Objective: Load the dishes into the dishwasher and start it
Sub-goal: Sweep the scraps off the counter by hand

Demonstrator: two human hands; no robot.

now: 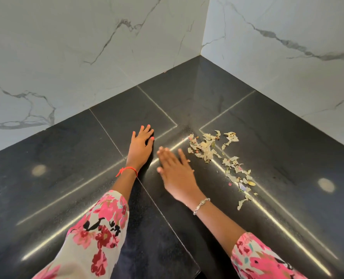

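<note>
The tabletop (287,137) is glossy black, the wall (66,47) white marble with grey veins. Sleeves (98,228) show pink flowers on white. Fingernails (152,138) are coral; scraps (207,150) pale beige.

Scraps (205,149) on the black counter (66,158): pale, dry, papery flakes with a few pink and yellowish bits mixed in. The thickest clump sits at the far end by the seam, and a thinner trail runs nearer and to the right. Right hand (176,170), fingers straight and slightly blurred, is just left of the clump. Left hand (141,147) lies flat on the counter, further left.
</note>
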